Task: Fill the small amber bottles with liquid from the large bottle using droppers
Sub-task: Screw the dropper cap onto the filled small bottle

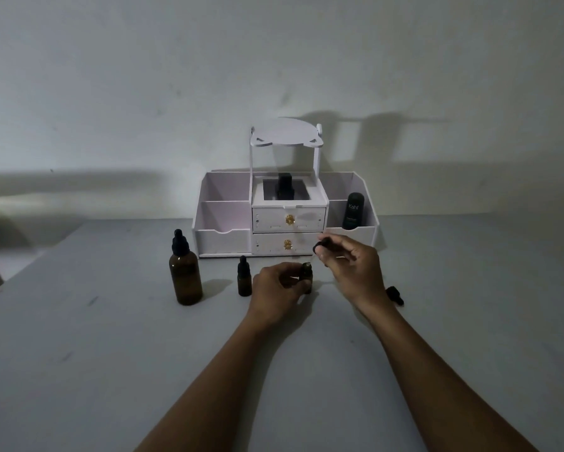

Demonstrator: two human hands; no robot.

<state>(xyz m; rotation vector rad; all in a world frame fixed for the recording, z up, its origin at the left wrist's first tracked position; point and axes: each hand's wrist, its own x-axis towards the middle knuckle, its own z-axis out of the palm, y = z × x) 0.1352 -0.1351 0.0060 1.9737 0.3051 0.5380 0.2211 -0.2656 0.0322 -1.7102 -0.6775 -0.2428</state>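
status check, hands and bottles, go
Left hand steadies open small bottle. Right hand pinches dropper above its mouth. Large bottle capped, left. Nothing in the way.

An organizer (287, 216) is standing at the back of the desk (111, 353), against the wall. A tube (353, 211) is sitting in its right front compartment, and a dark bottle (284, 187) in its top middle well. Before the organizer's left end the large bottle (185, 272) is standing; just right of it, a capped small bottle (244, 281); further right, an uncapped small bottle (306, 277) — between the two hands. A dropper cap (395, 295) is lying on the desk at far right, behind the right wrist.
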